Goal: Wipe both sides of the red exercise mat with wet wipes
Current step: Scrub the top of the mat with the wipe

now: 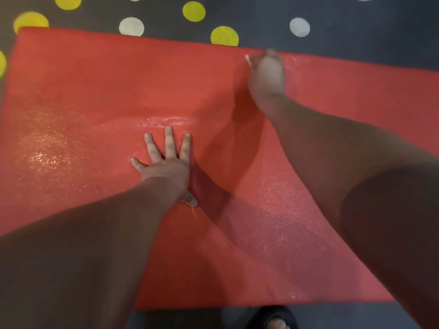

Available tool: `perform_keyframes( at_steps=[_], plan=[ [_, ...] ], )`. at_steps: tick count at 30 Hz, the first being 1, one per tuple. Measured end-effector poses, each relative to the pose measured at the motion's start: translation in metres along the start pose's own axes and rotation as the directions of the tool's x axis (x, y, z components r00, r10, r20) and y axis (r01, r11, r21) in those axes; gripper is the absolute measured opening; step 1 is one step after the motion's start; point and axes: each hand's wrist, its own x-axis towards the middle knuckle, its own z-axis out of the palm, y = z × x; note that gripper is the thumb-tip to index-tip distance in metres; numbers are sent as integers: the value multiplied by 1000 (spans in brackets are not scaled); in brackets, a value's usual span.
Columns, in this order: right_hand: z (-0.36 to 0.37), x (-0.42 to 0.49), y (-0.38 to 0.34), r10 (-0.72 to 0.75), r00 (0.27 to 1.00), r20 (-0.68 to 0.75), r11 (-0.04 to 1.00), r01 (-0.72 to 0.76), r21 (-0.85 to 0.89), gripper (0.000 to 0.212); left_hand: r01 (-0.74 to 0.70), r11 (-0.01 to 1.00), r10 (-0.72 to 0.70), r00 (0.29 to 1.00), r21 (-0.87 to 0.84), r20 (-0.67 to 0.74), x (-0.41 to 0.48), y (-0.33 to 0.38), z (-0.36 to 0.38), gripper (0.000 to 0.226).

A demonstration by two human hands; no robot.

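Wiping the upper face of one red exercise mat (pixel 95 79) laid flat on a dark floor (pixel 356 20), with the left hand (pixel 166 167) pressed on its middle, fingers straight and apart, and the blurred right hand (pixel 267 74) at the far edge over a sliver of white wet wipe (pixel 247 60), finger pose impossible to tell. Best done keeping the brace firm, sweeping overlapping strokes out past the edge, then flipping for the other side. Counting in view: one mat, two hands, one foot (pixel 276 322) in dark footwear, five yellow dots (pixel 193 11), four pale dots (pixel 131 26), one wipe.
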Motion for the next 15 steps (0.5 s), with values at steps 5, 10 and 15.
perform_keyframes(
  at_steps=[5,10,15],
  plan=[
    [12,-25,-55,-164,984,74,975,150,161,36,-7,1000,7,1000,-2,-2,0,-1,0,167],
    [8,-76,-70,-686,718,122,716,634,294,29,-15,1000,15,1000,3,-2,-1,-1,0,166],
    [-4,-39,-30,-550,830,87,833,539,125,31,-18,1000,18,1000,-4,3,-1,-2,0,166]
  ],
)
